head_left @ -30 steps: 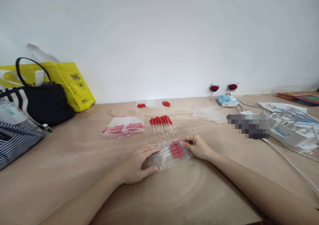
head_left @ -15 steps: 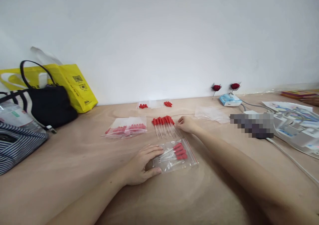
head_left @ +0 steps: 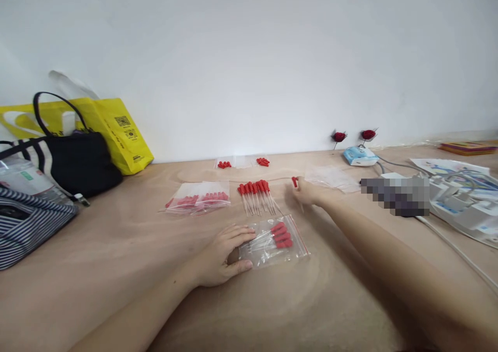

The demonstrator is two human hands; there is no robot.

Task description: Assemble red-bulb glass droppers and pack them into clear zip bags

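My left hand (head_left: 223,256) rests on the table with fingers spread, its fingertips and thumb on the left end of a clear zip bag (head_left: 298,238). Inside that bag lie several red-tipped sticks (head_left: 283,236), tips to the right. My right hand (head_left: 305,192) pinches one red-tipped stick (head_left: 294,181), right of a row of several similar sticks (head_left: 254,188) lying side by side with their red ends away from me. To the left of the row are overlapping zip bags (head_left: 200,199) with red-tipped things inside.
Small red pieces (head_left: 263,162) lie near the wall on clear bags. Flat clear bags (head_left: 330,177) are right of my right hand. A blue packet (head_left: 360,156), cables and a power strip (head_left: 459,201) stand right; a black bag (head_left: 81,160) and yellow bag (head_left: 124,139) left.
My right hand has moved right, away from the row, with a red-tipped stick now in its fingers. My left hand stays on the bag. A hand at the far right edge is gone from view.
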